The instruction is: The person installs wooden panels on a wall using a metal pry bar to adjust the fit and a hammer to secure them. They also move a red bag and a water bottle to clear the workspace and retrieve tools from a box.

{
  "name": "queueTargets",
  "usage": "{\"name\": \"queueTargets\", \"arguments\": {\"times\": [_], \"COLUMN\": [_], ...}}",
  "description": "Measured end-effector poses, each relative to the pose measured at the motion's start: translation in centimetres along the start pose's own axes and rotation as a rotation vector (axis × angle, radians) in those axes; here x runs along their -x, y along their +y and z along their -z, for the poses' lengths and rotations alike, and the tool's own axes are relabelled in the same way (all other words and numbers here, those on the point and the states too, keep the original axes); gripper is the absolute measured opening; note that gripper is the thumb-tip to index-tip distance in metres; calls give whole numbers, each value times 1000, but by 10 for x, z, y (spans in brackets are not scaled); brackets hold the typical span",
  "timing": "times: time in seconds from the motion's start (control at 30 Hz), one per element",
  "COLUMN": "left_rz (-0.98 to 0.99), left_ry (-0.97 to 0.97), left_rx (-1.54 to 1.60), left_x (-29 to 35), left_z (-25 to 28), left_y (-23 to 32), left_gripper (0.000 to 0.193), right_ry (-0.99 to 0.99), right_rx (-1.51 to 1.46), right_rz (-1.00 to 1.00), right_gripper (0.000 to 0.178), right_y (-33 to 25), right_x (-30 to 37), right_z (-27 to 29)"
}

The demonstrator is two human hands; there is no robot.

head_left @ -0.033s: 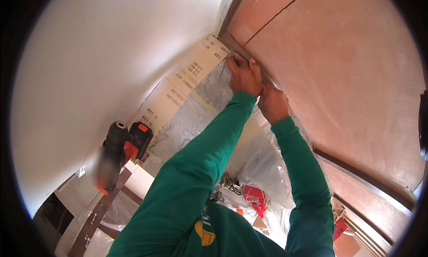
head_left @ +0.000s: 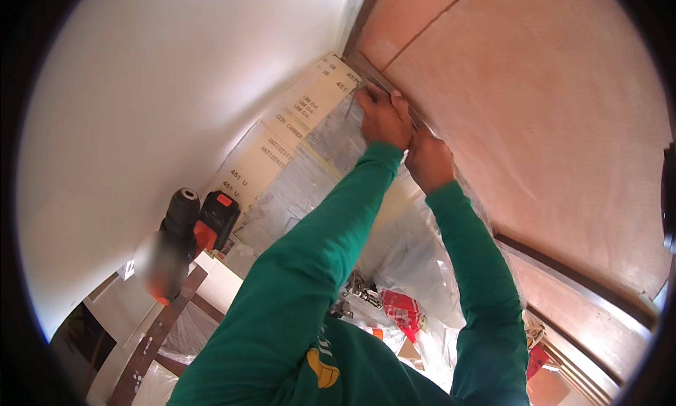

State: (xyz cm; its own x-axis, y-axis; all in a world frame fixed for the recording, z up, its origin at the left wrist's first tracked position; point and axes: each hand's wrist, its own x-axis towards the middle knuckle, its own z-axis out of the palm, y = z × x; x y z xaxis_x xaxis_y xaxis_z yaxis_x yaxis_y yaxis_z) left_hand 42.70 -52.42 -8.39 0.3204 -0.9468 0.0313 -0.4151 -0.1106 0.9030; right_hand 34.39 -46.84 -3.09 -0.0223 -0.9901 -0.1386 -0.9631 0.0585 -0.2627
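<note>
Near the far corner, my left hand (head_left: 386,121) is closed with curled fingertips against the dark brown edge strip (head_left: 372,71) of a reddish-brown wood panel (head_left: 521,117). Just behind it, on the near right, my right hand (head_left: 431,161) is closed in a fist against the same edge. Whatever either hand grips is hidden by the fingers. Beneath the hands lies a surface covered in clear plastic film (head_left: 338,142). Along its left side run pale yellow printed sheets (head_left: 303,110), which look like the backs of sandpaper.
A black and orange cordless drill (head_left: 184,212) stands at the left by the white wall (head_left: 155,103). Close to my body are loose metal hardware (head_left: 362,286), crumpled clear plastic (head_left: 419,265) and a red packet (head_left: 403,313). A brown frame bar (head_left: 563,269) runs along the right.
</note>
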Motion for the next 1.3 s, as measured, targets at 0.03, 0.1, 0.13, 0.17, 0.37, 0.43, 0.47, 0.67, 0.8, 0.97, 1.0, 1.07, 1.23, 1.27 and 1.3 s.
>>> {"name": "queueTargets", "arguments": {"times": [0.03, 0.1, 0.13, 0.17, 0.37, 0.43, 0.47, 0.67, 0.8, 0.97, 1.0, 1.07, 1.23, 1.27, 1.3], "left_rz": [36, 82, 92, 103, -106, -71, -55, -50, -96, -129, -108, -103, -41, -25, -9], "left_ry": [-40, -71, -61, -50, -8, -36, -50, -3, -4, 50, 31, 19, 34, 29, 27], "left_rx": [-18, -42, -48, -55, -24, -11, -4, 120, 40, 68, 64, 64, 77, 94, 111], "left_x": [-1, -4, -5, -5, -5, -4, -5, 4, 0, -5, -6, -7, -5, -5, -4], "left_z": [3, 5, 4, 4, -4, -2, 0, 4, 3, -1, -2, -4, -1, 0, 1], "left_y": [3, 8, 7, 7, -17, -14, -13, -8, -14, -12, -13, -14, -5, -3, -1], "left_gripper": [59, 60, 61, 61, 64, 65, 66, 61, 65, 63, 63, 61, 57, 57, 56], "right_ry": [-18, -48, -58, -49, -24, -8, 19, 0, 9, 2, -30, -100, -195, -173, -149], "right_rx": [1, 7, 9, 3, -130, -79, -102, -135, -167, -190, -160, -96, -16, -43, -70], "right_rz": [-2, -54, -71, -69, 299, 339, 347, 261, 224, 217, 206, 175, 97, 105, 116], "right_gripper": [18, 18, 18, 18, 17, 16, 15, 13, 13, 12, 12, 13, 13, 13, 13], "right_y": [-3, -8, -9, -7, 32, 36, 35, 25, 21, 20, 18, 15, 9, 11, 11], "right_x": [-1, -8, -10, -7, -6, -6, -6, 6, 8, 2, -1, -4, -10, -9, -8], "right_z": [5, 4, 5, 5, 5, 10, 10, 7, 2, 1, 2, 8, 13, 9, 6]}}
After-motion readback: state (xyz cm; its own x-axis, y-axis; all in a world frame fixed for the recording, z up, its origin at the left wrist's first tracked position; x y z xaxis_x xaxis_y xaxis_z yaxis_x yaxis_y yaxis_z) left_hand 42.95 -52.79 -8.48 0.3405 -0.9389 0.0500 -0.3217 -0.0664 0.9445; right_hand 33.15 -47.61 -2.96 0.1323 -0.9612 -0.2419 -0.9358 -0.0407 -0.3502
